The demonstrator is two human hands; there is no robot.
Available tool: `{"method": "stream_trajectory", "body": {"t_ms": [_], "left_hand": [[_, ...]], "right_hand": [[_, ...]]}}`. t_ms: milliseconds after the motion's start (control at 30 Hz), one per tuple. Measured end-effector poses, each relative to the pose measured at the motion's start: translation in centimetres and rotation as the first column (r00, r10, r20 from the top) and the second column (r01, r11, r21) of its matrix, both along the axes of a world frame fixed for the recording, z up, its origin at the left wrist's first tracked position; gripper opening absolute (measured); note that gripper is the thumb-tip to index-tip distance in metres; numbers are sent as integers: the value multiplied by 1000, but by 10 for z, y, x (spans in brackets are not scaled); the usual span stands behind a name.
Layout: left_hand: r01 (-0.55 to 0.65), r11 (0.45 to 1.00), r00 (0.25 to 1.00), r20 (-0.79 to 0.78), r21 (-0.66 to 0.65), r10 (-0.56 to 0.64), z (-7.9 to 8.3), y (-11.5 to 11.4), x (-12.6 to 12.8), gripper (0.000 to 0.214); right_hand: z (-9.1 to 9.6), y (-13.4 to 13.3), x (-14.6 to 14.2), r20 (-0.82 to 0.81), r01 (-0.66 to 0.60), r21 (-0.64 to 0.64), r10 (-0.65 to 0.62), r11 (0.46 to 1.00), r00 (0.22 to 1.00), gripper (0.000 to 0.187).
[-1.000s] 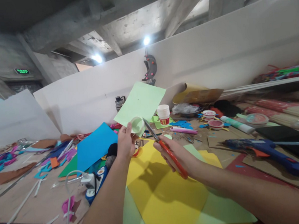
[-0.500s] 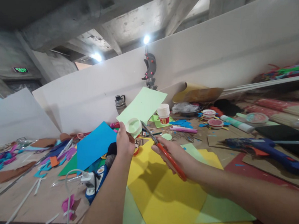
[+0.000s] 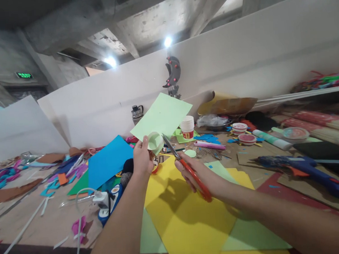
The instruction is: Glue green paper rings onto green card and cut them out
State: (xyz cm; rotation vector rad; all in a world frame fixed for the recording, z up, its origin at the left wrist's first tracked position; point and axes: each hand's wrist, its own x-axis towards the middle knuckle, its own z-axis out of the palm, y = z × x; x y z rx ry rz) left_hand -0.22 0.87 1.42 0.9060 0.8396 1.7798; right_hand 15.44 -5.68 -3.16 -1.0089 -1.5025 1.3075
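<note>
My left hand (image 3: 142,158) pinches a sheet of light green paper (image 3: 164,112), held up above the table. A pale, ring-like round piece (image 3: 155,142) lies against the sheet's lower edge beside my fingers; I cannot tell if it is a cup rim or a tape roll. My right hand (image 3: 194,171) is closed round red-handled scissors (image 3: 192,175). Their blades point up and left, close to the right side of the round piece and the paper's edge. Whether the blades touch the paper is unclear. Beneath both hands lie yellow paper sheets (image 3: 185,221).
A stack of paper cups (image 3: 187,126) stands behind the sheet, near a dark bottle (image 3: 137,114). On the right lies a blue glue gun (image 3: 311,172). Blue paper (image 3: 108,160) and a corded power strip (image 3: 112,200) sit left. A white panel (image 3: 229,67) rises behind.
The green sheet has turned slightly in my left hand, its top edge now higher. My right hand and the scissors have shifted only a little. The whole view has moved slightly.
</note>
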Motion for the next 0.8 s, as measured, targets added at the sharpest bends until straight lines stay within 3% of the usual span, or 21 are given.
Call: {"method": "stream_trajectory", "body": {"t_ms": [133, 367, 600, 800], "left_hand": [[-34, 999, 995, -92, 22, 36, -2, -1, 0, 27], [7, 998, 981, -192, 55, 4, -1, -2, 3, 23], [78, 996, 986, -152, 45, -70, -3, 0, 4, 17], [134, 991, 986, -105, 23, -130, -6, 1, 2, 21]], "right_hand": [[3, -2, -1, -1, -61, -21, 61, 998, 998, 32], [13, -5, 2, 6, -9, -9, 9, 1000, 1000, 34], [5, 0, 3, 32, 53, 38, -54, 998, 998, 33], [-4, 3, 3, -19, 25, 5, -25, 1000, 1000, 31]]}}
